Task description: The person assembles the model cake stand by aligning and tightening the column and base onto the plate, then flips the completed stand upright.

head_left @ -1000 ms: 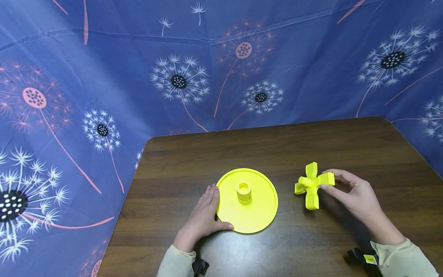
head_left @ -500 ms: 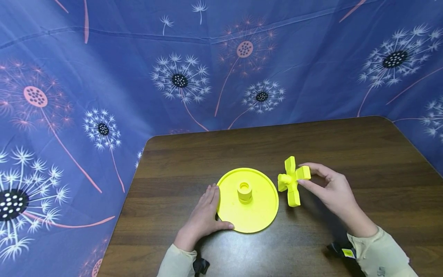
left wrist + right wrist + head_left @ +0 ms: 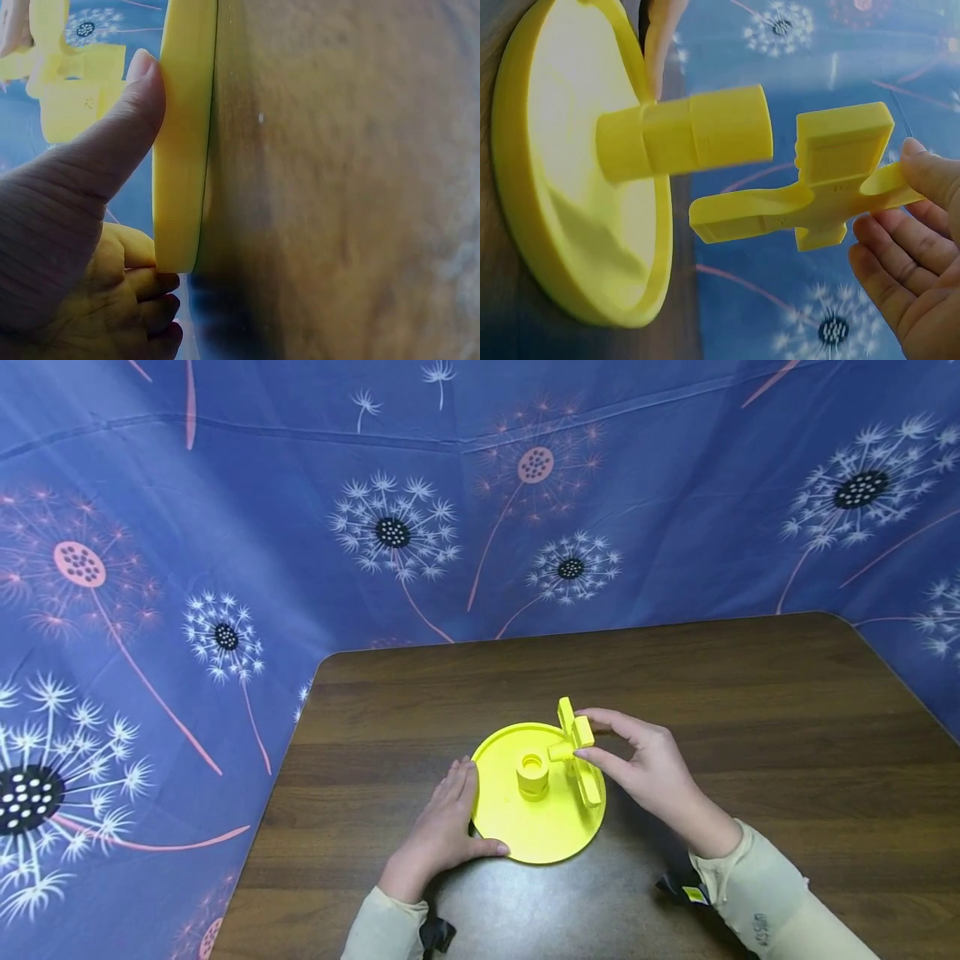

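Now the yellow four-armed cross [image 3: 832, 199], one arm pinched by the right hand [image 3: 645, 768], has shifted left over the round yellow base [image 3: 555, 831] at lower centre, closer to its post [image 3: 532, 783] but unjoined, left hand [image 3: 442, 831] resting straight-fingered against the rim.

We see plain yellow on plate [image 3: 517, 827] and cross [image 3: 831, 202], brown grain on table [image 3: 795, 718], white-and-pink dandelions [image 3: 392, 532] on blue cloth [image 3: 675, 527].
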Action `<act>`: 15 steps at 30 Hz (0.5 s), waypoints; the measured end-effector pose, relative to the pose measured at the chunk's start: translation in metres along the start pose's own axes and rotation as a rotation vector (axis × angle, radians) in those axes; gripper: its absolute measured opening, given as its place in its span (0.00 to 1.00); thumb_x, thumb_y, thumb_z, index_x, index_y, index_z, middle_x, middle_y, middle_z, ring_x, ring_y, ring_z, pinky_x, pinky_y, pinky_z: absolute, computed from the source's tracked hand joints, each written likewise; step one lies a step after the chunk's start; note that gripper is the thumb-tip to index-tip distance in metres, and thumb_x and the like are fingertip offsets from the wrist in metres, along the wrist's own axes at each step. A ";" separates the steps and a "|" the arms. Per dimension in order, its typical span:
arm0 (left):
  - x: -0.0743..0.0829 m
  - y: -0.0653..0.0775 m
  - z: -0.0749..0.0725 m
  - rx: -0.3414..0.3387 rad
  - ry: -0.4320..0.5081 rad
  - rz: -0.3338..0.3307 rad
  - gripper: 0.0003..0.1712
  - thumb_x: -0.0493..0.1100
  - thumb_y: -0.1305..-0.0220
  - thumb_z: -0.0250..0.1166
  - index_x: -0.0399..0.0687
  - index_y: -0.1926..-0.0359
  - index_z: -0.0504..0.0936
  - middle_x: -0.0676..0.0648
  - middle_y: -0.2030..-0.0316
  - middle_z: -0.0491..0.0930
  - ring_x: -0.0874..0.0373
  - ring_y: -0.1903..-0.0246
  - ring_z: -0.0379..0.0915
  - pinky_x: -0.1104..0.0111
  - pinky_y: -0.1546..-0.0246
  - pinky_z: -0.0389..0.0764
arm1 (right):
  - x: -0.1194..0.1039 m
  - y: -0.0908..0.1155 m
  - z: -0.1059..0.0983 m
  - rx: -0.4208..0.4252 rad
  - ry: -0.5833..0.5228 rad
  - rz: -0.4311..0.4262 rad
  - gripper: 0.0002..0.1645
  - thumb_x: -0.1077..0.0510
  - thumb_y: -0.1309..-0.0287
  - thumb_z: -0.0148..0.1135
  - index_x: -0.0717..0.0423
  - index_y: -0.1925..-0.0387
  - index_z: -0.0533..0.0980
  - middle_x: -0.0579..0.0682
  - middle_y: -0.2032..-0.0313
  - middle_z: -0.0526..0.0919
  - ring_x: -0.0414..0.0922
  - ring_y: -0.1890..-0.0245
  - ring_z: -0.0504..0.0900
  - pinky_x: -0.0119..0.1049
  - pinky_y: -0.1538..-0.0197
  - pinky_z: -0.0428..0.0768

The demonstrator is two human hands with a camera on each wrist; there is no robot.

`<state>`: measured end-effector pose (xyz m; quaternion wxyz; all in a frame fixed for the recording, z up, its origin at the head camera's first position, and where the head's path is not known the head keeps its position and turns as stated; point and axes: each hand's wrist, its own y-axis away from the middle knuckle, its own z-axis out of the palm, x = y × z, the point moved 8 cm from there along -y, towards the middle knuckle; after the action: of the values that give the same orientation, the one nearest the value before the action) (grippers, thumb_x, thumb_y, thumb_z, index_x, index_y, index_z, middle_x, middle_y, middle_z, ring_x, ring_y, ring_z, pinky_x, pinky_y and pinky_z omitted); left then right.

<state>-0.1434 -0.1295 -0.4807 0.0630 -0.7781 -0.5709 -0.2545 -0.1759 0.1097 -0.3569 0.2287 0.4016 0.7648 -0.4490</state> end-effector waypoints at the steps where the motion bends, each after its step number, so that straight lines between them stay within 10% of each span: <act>1: 0.000 0.000 0.000 0.001 -0.001 0.001 0.73 0.70 0.56 0.73 0.39 0.23 0.41 0.41 0.24 0.39 0.47 0.25 0.32 0.53 0.28 0.47 | -0.003 -0.002 0.004 -0.013 0.012 -0.015 0.31 0.68 0.58 0.77 0.57 0.47 0.80 0.46 0.56 0.86 0.39 0.56 0.82 0.22 0.51 0.76; 15: 0.000 0.001 -0.001 0.005 0.012 0.011 0.73 0.70 0.55 0.73 0.38 0.24 0.41 0.40 0.24 0.39 0.46 0.25 0.31 0.52 0.28 0.47 | -0.029 -0.012 0.036 -0.149 0.213 -0.267 0.32 0.56 0.53 0.76 0.54 0.43 0.78 0.47 0.52 0.84 0.44 0.52 0.81 0.44 0.51 0.82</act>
<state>-0.1426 -0.1299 -0.4799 0.0696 -0.7794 -0.5670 -0.2573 -0.1693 0.0628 -0.3480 0.1137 0.3239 0.8623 -0.3724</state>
